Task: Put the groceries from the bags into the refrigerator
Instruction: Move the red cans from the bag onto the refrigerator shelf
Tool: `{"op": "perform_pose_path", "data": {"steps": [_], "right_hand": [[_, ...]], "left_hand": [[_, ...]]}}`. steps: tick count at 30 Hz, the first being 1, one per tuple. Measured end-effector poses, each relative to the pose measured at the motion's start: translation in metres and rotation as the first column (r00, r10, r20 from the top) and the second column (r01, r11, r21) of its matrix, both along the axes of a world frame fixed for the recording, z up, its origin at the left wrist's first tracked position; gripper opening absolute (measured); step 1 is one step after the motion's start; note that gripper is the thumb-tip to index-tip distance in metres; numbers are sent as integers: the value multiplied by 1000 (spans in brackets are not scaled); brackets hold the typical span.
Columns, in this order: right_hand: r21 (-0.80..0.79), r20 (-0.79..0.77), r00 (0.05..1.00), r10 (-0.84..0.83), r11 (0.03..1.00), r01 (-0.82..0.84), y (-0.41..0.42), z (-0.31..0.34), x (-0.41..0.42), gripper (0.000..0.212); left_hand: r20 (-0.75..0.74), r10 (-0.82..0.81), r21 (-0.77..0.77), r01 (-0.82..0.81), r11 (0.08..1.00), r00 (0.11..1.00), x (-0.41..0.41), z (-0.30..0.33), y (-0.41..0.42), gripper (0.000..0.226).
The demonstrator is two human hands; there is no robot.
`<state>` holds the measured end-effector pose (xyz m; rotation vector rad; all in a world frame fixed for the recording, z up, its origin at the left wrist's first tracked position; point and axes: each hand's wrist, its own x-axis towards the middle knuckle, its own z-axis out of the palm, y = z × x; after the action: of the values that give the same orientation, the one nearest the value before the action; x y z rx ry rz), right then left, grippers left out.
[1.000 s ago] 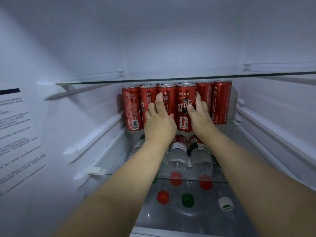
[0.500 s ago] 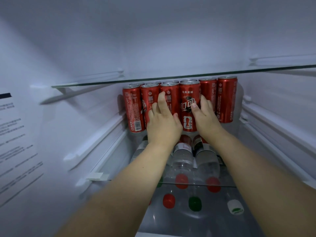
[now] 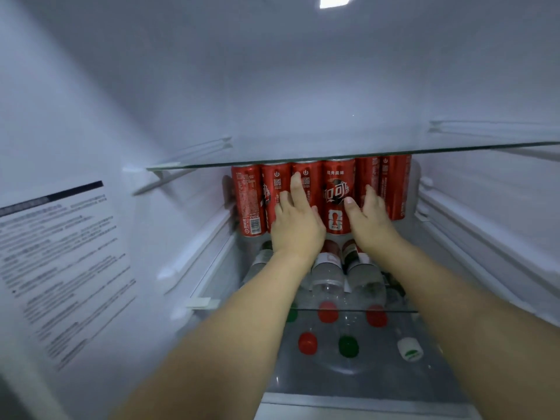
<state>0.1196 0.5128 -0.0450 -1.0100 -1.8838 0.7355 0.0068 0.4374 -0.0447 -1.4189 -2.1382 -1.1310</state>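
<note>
Hands barely shifted vs 0.5 s ago, view tipped up | step: red cans [image 3: 338, 197] being squared up on fridge shelf | left hand [image 3: 298, 227] + right hand [image 3: 371, 221] laid open-fingered against cans, nothing clasped | next: withdrawal, bag fetch.

Tops of the cans [image 3: 318, 195] cut off from sight by the edge of the glass shelf [image 3: 348, 154] above, toward 12 o'clock. Lower part of two cans covered by the left hand [image 3: 295, 225]; side of the cans at 3 o'clock covered by the right hand [image 3: 368, 219]. Any rows behind the front one impossible to count. Fingertips of the right hand hidden among the cans, grip impossible to judge. Bottles [image 3: 328, 274] partly masked by both wrists, labels too blurred to read. Print on the sticker [image 3: 60, 268] at 9 o'clock smeared, unreadable. Both forearms cut off at the 6 o'clock edge.
</note>
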Motion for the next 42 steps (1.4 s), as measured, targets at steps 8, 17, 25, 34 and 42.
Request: {"op": "perform_pose_path", "data": {"steps": [8,17,25,34,42], "right_hand": [[-83,249,966,71,995,-52,-56,27,33,56],[108,786,618,-29,990,-92,-130,37,52,70],[-26,835,541,97,990,-138,-207,0,61,69],[-34,848,512,134,979,-200,-246,0,60,68],[-31,852,491,181,954,-299,-265,7,63,67]], "left_hand": [[-189,57,-181,-92,979,980,-17,26,-55,50],[-216,-58,-274,-3,962,975,-6,32,-137,60],[-160,-138,-511,38,859,977,14,-19,-221,66],[-112,-100,-599,13,801,989,23,-23,-248,69],[-116,37,-619,-102,779,993,37,-21,-284,69]]}}
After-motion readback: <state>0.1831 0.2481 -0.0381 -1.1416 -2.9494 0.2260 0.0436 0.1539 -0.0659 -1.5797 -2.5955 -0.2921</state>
